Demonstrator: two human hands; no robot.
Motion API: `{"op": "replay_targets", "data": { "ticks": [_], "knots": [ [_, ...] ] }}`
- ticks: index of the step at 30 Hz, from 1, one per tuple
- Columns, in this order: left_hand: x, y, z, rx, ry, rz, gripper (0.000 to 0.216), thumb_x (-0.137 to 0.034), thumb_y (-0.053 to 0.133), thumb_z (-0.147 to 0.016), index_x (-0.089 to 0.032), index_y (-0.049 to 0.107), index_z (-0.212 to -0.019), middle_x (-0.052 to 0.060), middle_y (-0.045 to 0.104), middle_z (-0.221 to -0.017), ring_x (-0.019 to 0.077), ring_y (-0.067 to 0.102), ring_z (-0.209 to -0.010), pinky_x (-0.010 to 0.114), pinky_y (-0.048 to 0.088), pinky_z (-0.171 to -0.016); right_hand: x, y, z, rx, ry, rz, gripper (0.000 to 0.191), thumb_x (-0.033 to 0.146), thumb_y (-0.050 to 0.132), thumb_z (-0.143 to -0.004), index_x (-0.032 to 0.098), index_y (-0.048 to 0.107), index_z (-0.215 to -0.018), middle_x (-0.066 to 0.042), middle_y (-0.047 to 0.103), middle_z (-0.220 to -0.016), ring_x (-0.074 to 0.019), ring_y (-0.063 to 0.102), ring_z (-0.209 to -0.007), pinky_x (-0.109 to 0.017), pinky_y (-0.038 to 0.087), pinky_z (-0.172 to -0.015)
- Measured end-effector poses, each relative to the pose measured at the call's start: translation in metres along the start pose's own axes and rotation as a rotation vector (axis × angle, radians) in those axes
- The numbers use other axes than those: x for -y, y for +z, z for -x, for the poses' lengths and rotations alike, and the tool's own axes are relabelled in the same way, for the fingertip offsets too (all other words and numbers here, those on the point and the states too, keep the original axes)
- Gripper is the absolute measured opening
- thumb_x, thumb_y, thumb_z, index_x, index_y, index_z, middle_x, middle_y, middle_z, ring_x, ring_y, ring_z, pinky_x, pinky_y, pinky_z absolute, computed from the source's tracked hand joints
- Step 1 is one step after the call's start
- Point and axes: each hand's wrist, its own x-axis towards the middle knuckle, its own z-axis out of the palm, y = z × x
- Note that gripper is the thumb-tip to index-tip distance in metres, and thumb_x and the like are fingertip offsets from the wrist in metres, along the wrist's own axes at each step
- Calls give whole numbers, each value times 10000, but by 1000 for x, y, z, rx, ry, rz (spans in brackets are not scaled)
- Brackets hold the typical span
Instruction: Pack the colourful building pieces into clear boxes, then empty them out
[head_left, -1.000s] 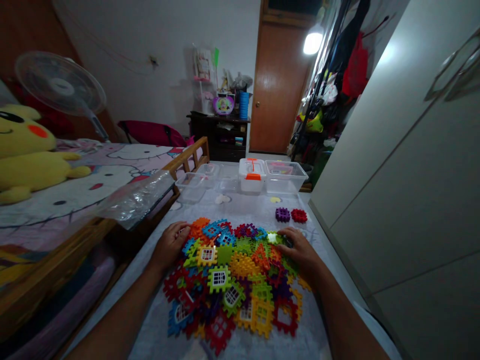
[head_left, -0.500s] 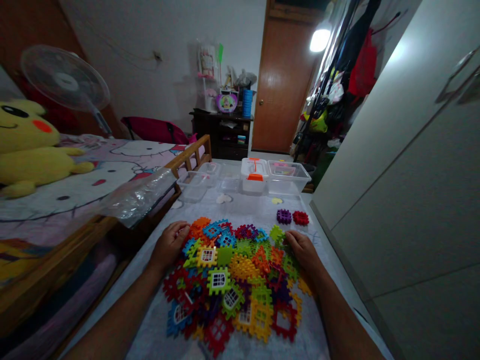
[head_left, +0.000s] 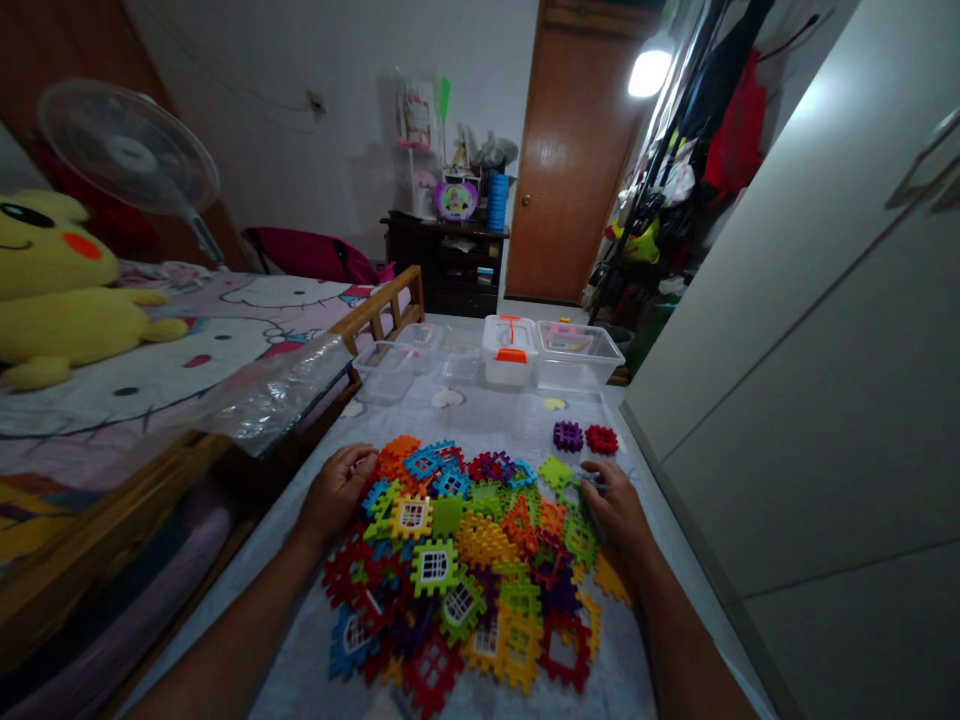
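A heap of colourful plastic interlocking building blocks (head_left: 484, 540) covers the near part of the cloth-covered surface. The pieces are flat with notched edges, and some carry white window grids. My left hand (head_left: 339, 492) rests at the heap's far left edge, cupped loosely beside the orange blocks (head_left: 397, 457), with nothing visible in it. At the right edge lies my right hand (head_left: 616, 507), its thumb and forefinger apart, close to a lime-green block (head_left: 556, 473). Its other fingers are partly hidden. Beyond it sit a purple block cluster (head_left: 568, 435) and a red block cluster (head_left: 601, 439).
Behind the heap stand a lidded clear box (head_left: 510, 365) with orange latches, an open clear bin (head_left: 577, 355) and several shallow clear containers (head_left: 386, 372). A wooden bed rail (head_left: 379, 310) borders the left side; a pale cabinet (head_left: 795, 330) rises on the right.
My right hand's thumb and forefinger have parted, and the hand has shifted slightly away from the lime-green block. My left hand stays nearly in place. The view has tilted a little.
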Motion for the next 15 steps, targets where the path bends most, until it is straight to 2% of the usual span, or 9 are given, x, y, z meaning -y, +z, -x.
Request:
{"op": "replay_targets", "data": {
  "ticks": [3,8,15],
  "knots": [
    [0,0,1,6,-7,7,418,-538,426,-888,-205,661,-981,65,670,-1073,234,615,-1036,357,473,-964,0,5,0,41,-31,64,336,395,536,-799,180,667,-1021,-112,660,-1061,-271,569,-1044,-417,417,-969],
    [1,1,1,7,-12,5,430,-542,428,-890,-197,664,-990,67,665,-1080,238,611,-1050,354,462,-976,5,14,0,117,-62,170,477,446,640,-747,172,649,-1137,-122,635,-1173,-301,520,-1106,-441,389,-976],
    [0,1,2,4,-12,16,427,-540,435,-886,-194,665,-984,68,667,-1068,236,610,-1043,350,463,-974,10,22,-3,103,-50,224,427,285,591,-736,161,646,-1141,-125,633,-1201,-298,522,-1113,-438,382,-961]
  ]
}}
